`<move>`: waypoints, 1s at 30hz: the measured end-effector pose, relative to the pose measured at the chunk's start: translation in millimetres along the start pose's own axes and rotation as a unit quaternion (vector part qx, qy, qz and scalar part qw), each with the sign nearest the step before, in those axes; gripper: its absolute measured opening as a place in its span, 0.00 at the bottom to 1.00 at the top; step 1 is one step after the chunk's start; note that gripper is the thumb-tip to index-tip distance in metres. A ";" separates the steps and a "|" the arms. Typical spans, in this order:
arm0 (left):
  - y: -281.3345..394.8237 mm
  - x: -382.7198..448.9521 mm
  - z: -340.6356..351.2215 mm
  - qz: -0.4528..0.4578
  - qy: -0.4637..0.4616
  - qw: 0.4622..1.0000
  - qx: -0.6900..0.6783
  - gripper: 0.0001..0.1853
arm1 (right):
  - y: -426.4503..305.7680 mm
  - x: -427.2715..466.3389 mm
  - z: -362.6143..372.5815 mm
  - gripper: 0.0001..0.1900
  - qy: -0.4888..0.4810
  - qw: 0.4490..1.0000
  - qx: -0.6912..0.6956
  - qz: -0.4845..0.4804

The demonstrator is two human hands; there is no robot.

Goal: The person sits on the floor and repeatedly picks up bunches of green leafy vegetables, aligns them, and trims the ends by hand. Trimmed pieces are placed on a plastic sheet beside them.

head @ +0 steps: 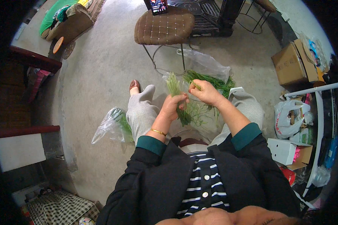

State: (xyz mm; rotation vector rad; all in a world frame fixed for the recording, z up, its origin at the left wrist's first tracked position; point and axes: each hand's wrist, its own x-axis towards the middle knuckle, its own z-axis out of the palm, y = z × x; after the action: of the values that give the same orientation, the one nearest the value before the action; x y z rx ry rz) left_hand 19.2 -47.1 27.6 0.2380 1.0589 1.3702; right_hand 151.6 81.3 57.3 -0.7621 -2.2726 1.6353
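Note:
My left hand (pixel 173 105) is closed around a bunch of long green leafy stalks (pixel 173 84), pale ends up and dark leaves hanging below the fist. Just right of it, my right hand (pixel 202 91) pinches a few pale stalks between thumb and fingers. Beyond the right hand, a heap of green stalks (pixel 200 76) lies on the floor beside a clear plastic bag (pixel 207 63). Loose trimmings (pixel 198 112) lie between my legs, under the hands. Left of my left leg, another clear plastic bag (pixel 109 126) has greens in it.
A brown padded stool (pixel 164 29) with thin metal legs stands ahead, bearing a phone (pixel 158 7). To the right are a cardboard box (pixel 290 67), a white plastic bag (pixel 288 118) and a white metal rack (pixel 317 126). A checkered cloth (pixel 62 208) is at lower left.

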 end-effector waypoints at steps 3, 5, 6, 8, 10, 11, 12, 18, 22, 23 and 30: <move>0.2 0.3 -0.5 0.003 -0.002 1.000 0.006 0.08 | -1.0 -0.7 -6.2 0.09 -0.001 0.999 0.043 0.028; 0.5 0.3 -0.6 0.007 -0.009 1.000 0.013 0.08 | -1.5 0.4 -8.6 0.09 0.003 0.996 0.084 0.035; 0.5 0.2 -0.6 0.002 -0.006 1.000 0.009 0.08 | -1.8 1.4 -9.4 0.09 0.011 0.994 0.103 0.027; 0.4 -0.4 -0.3 0.002 -0.013 1.000 0.000 0.08 | -2.3 1.6 -12.7 0.08 0.024 0.989 0.144 0.034; 0.9 -0.6 0.1 -0.006 -0.006 1.000 -0.004 0.08 | -3.1 1.0 -19.2 0.08 0.033 0.979 0.190 0.065; 1.4 -0.7 0.4 -0.006 -0.006 1.000 -0.006 0.08 | -3.7 0.8 -22.7 0.08 0.029 0.976 0.202 0.080; 1.8 -0.9 0.7 -0.007 -0.005 1.000 -0.005 0.07 | -4.4 0.4 -25.7 0.08 0.024 0.971 0.215 0.097; 3.3 -3.0 3.5 -0.003 -0.005 1.000 -0.009 0.07 | -4.9 -2.2 -13.5 0.09 -0.031 0.995 0.076 0.057; 3.6 -2.8 3.7 0.002 -0.011 1.000 0.005 0.07 | -0.3 -0.8 -1.6 0.08 -0.048 0.996 0.058 0.046; 3.6 -2.6 3.6 0.006 -0.020 1.000 0.005 0.07 | 0.9 -0.5 -1.3 0.08 -0.042 0.997 0.050 0.043; 1.6 -2.0 3.1 0.009 -0.005 1.000 0.020 0.07 | 4.9 0.0 -0.4 0.08 -0.024 0.997 0.056 0.039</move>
State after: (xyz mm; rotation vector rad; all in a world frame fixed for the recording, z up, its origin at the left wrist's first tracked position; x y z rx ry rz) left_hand 20.7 -47.0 31.4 0.2836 1.0777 1.3632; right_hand 153.2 82.7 52.9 -0.8026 -2.1855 1.8183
